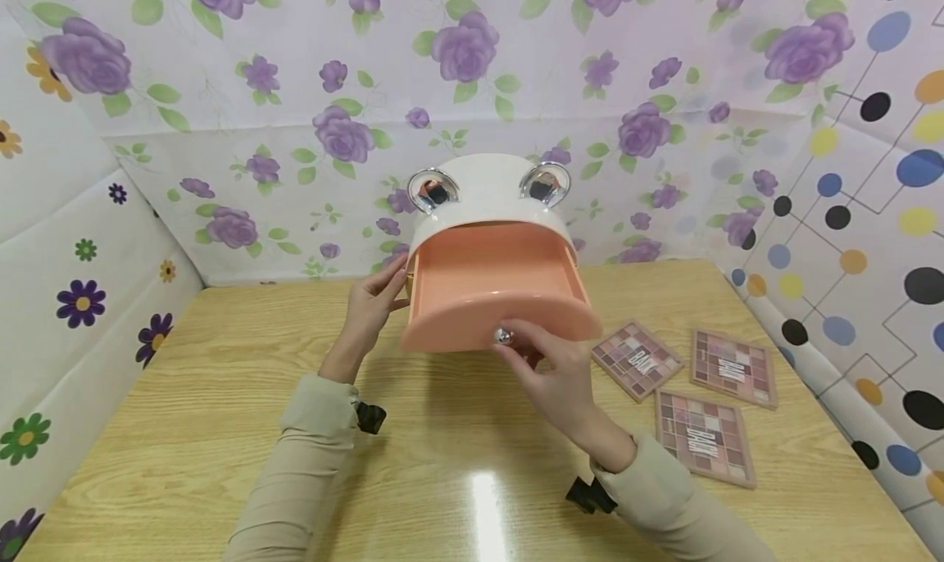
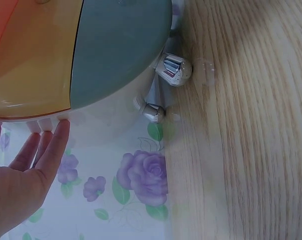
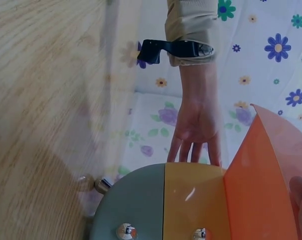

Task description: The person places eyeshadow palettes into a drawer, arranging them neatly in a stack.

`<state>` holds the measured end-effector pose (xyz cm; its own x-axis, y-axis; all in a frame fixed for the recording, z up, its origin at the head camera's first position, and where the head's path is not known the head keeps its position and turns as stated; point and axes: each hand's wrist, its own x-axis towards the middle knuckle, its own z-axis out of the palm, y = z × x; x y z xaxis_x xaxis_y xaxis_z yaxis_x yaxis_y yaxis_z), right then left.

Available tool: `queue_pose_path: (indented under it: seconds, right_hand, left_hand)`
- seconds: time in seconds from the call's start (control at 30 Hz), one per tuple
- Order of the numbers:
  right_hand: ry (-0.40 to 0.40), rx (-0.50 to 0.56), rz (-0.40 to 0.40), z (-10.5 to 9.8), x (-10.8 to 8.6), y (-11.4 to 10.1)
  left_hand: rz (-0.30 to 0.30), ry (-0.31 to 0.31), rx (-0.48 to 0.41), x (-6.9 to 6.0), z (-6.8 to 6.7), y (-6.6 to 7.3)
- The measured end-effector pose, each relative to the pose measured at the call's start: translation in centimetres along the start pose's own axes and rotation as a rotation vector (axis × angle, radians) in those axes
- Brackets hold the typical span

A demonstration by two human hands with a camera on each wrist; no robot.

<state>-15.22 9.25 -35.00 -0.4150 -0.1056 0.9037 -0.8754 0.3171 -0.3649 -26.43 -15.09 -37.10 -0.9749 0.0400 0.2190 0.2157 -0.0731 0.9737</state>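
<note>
A white storage box (image 1: 487, 177) with round silver-rimmed eyes stands on the table. Its peach top drawer (image 1: 501, 263) is pulled out, and no contents show inside. My right hand (image 1: 560, 382) pinches the silver knob (image 1: 504, 335) on the drawer front. Against the box's left side, my left hand (image 1: 369, 304) rests its fingertips; the left wrist view shows that hand (image 2: 25, 187) with fingers extended along the white wall. Below the peach drawer are a closed yellow drawer (image 2: 35, 65) and a closed green drawer (image 2: 120, 55).
Three eyeshadow palettes lie right of the box: one nearest it (image 1: 637, 360), another farther right (image 1: 733, 367), a third closer to me (image 1: 705, 436). Silver feet (image 2: 175, 70) hold the box off the wooden table (image 1: 221, 431). Flowered cloth (image 1: 295, 136) hangs behind.
</note>
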Motion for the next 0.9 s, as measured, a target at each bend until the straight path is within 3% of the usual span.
queue_pose_path:
  seconds: [0.4, 0.9]
  right_hand:
    - [-0.026, 0.015, 0.028, -0.1, -1.1, -0.4]
    - [-0.076, 0.025, 0.013, -0.5, -2.1, -0.2]
  left_hand:
    - [-0.009, 0.010, 0.014, -0.1, 0.2, 0.2]
    - [-0.027, -0.067, 0.062, -0.4, 0.3, 1.6]
